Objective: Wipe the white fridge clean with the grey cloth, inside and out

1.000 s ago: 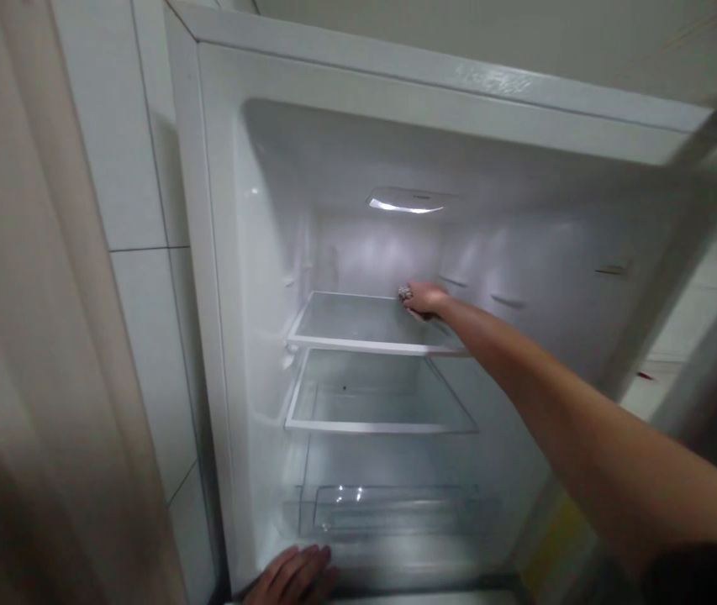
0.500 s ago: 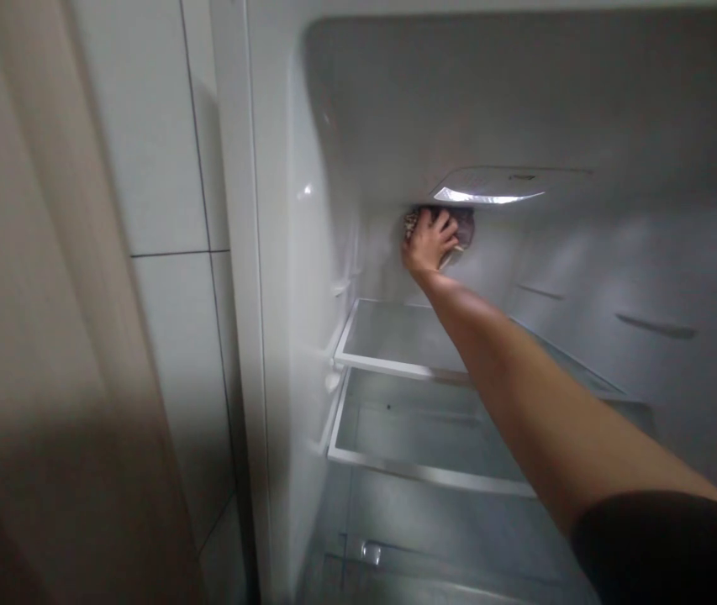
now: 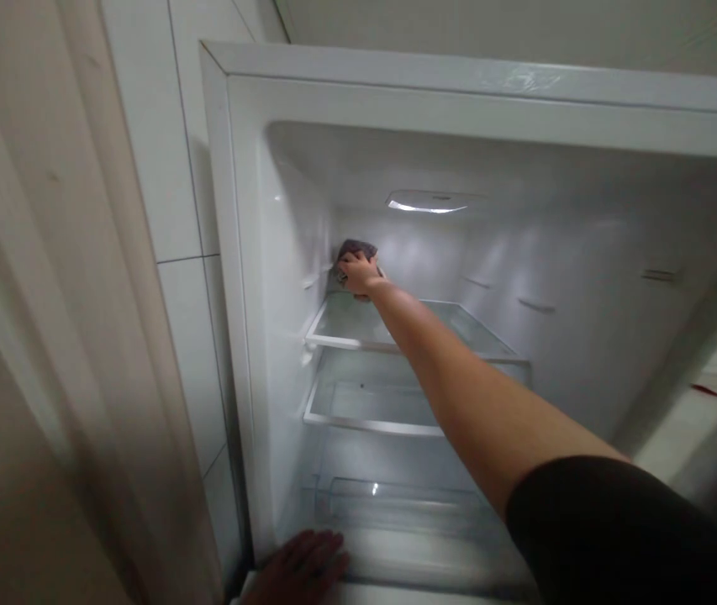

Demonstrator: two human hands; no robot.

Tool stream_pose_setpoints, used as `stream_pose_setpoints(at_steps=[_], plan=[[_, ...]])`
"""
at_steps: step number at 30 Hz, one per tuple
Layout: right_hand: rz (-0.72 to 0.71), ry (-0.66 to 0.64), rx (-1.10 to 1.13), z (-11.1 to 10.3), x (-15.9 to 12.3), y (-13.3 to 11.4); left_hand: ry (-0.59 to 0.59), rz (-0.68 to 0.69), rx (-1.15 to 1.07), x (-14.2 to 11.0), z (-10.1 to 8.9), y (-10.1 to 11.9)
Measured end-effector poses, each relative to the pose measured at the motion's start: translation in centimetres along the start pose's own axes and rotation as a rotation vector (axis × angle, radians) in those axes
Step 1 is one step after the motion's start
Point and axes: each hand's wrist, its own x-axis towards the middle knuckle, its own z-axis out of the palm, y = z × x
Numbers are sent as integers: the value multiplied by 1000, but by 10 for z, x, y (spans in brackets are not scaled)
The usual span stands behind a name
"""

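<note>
Deep inside an open refrigerator, my right hand presses a dark patterned cloth against the back left corner, just above the top glass shelf. Its fingers are bent over the cloth. At the bottom of the view, my left hand rests by the refrigerator's lower front edge, with its fingers stretched out and nothing visible in it. That hand is dim and partly cut off by the frame.
A second glass shelf sits below the first, with a clear drawer under it. A lamp is set in the ceiling. White wall tiles and a pale wooden frame stand close on the left.
My right hand has moved the cloth from high on the back wall, near the lamp, down and left into the corner. My left hand has come into view, and the view has pulled back.
</note>
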Motion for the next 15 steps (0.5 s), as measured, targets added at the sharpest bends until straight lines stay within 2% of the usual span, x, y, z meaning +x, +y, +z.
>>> stream_pose_setpoints(at_steps=[2, 4, 6, 9, 12, 15], plan=[[47, -115, 31, -3, -21, -1, -35, -14, -11, 2, -7, 3], [109, -203, 68, -12, -43, 7, -74, -19, -30, 3, -9, 5], [178, -287, 100, -26, -69, 28, -68, -11, -7, 3, -6, 6], [314, -387, 107, -51, -114, 75, 20, -17, 74, 2, 5, 4], [435, -396, 86, -66, -157, 118, 118, -3, 99, 0, 15, 0], [458, -317, 66, -60, -183, 139, 170, -15, 94, -1, 17, -3]])
